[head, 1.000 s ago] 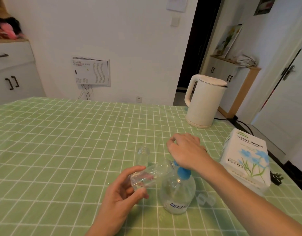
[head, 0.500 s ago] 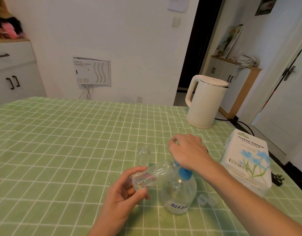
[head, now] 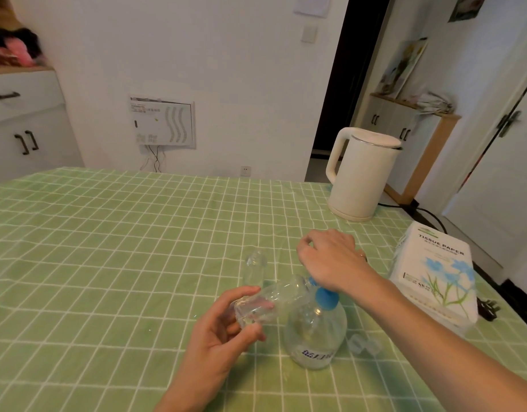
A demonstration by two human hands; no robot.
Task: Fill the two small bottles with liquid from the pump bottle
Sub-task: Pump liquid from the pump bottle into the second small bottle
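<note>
Starting at the left, our left hand (head: 217,331) grasps one small bottle (head: 265,301) by its base end, thumb on one side and fingers on the other, tipped nearly on its side with the mouth up against the blue pump head. We judge it light, thin-walled and smooth (likely to slip or dent if squeezed), so a hold low on the body suits it. Just beyond stands the second small bottle (head: 254,267) upright on the green checked tablecloth (head: 107,248); being clear, it is hard to make out, and we cannot tell its fill level. Next comes the pump bottle (head: 314,334), standing on the cloth, heavier and steadier. Our right hand (head: 330,257) rests loosely curled on top of its pump (head: 324,298), hiding the nozzle and the small bottle's mouth. A clear cap (head: 364,344) lies just right of the pump bottle.
</note>
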